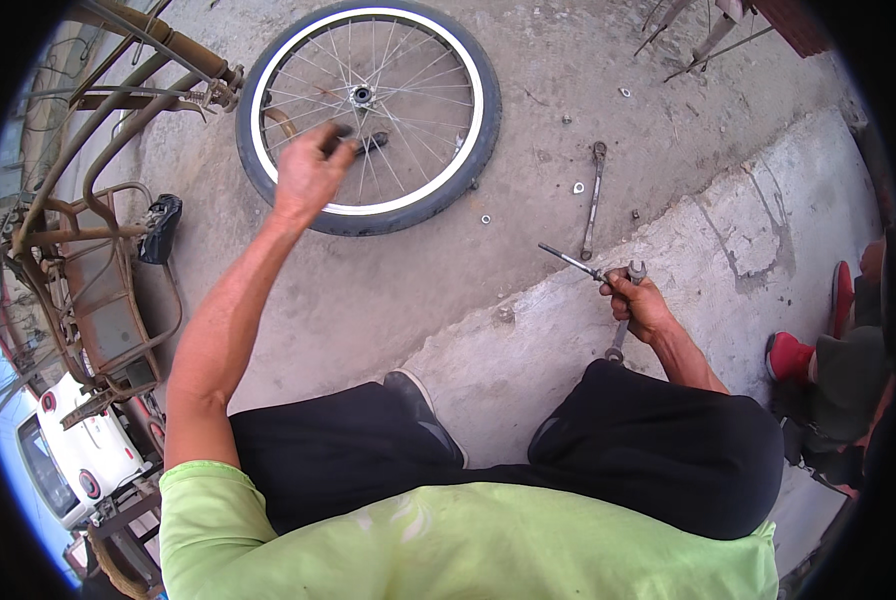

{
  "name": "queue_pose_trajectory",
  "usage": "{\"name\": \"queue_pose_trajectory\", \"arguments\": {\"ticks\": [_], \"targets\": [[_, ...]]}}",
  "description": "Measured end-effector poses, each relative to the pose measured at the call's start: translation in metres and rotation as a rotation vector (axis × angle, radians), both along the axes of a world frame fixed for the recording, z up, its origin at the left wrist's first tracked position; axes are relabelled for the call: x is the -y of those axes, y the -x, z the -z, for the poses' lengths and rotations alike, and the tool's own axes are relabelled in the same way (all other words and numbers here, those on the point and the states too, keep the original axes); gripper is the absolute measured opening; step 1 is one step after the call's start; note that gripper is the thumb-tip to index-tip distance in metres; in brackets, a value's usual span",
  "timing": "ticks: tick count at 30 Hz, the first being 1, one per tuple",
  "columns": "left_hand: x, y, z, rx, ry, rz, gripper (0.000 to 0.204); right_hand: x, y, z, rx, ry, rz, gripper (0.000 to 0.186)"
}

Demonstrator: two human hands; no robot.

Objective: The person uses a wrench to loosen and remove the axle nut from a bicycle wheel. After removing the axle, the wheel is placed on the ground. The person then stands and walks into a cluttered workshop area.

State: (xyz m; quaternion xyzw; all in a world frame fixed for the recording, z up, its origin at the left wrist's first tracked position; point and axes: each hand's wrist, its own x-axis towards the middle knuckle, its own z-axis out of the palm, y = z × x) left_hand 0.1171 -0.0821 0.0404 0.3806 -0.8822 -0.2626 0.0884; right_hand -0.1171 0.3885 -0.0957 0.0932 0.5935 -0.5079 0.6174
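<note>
A bicycle wheel [484,100] with a black tyre and bright rim lies flat on the ground ahead. Over its near left part is my left hand [308,175], fingers bent and dark-tipped, thumb apart from them; nothing shows between them. A small dark piece [373,142] lies just right of those fingertips, among the spokes. My right hand [643,308], in front of my right knee, is closed around two things. One is a thin threaded wheel axle [568,260], pointing up and left. The other is an open-ended wrench [616,350], its jaw above the fingers and its lower end near the knee.
Another wrench [595,200] lies ahead of my right hand, with a nut [486,219] and several small parts around. A rusty cart frame [88,240] stands at left, a white vehicle [78,450] beyond. At right are a person's red shoes [790,358].
</note>
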Motion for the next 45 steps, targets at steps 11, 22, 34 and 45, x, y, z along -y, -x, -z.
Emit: {"name": "queue_pose_trajectory", "arguments": {"ticks": [11, 22, 34, 45], "targets": [[-0.158, 0.011, 0.206, 0.247, -0.611, -0.245, 0.04, -0.017, 0.013, 0.026, 0.004, 0.012, 0.068, 0.011], [-0.135, 0.098, 0.167, 0.092, -0.25, -0.115, 0.049, -0.016, 0.014, 0.03, -0.029, 0.013, 0.04, 0.012], [-0.135, 0.074, 0.219, 0.252, -0.055, -0.185, 0.039, -0.006, 0.012, 0.031, -0.006, 0.016, -0.035, 0.011], [-0.176, 0.103, 0.158, -0.248, -0.522, -0.043, 0.021, 0.005, 0.001, 0.031, -0.486, -0.142, -0.355, 0.019]]}}
